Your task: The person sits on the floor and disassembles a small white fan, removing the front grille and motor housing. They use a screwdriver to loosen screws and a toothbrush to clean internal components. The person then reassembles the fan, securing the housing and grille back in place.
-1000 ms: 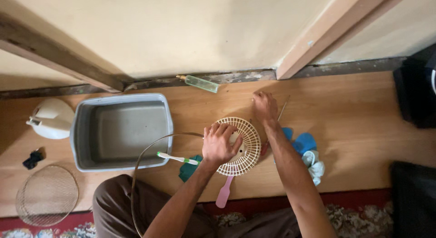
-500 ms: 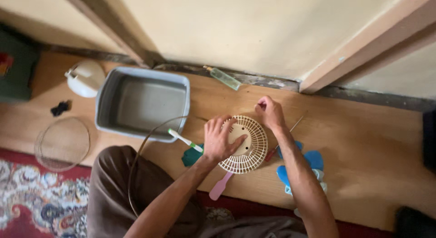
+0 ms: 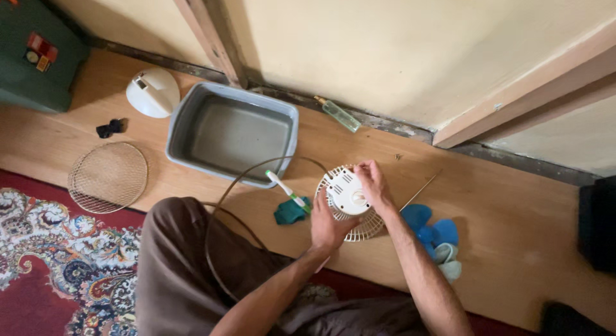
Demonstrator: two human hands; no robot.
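Both the left hand (image 3: 328,225) and right hand (image 3: 372,183) are now gripping a round white plastic motor housing (image 3: 347,193) over the ribbed grille (image 3: 367,228), previously uncovered.

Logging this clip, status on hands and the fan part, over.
Left hand and right hand both grip the white fan motor housing with its grille. Toothbrush, teal cloth and blue fan blades lie alongside.
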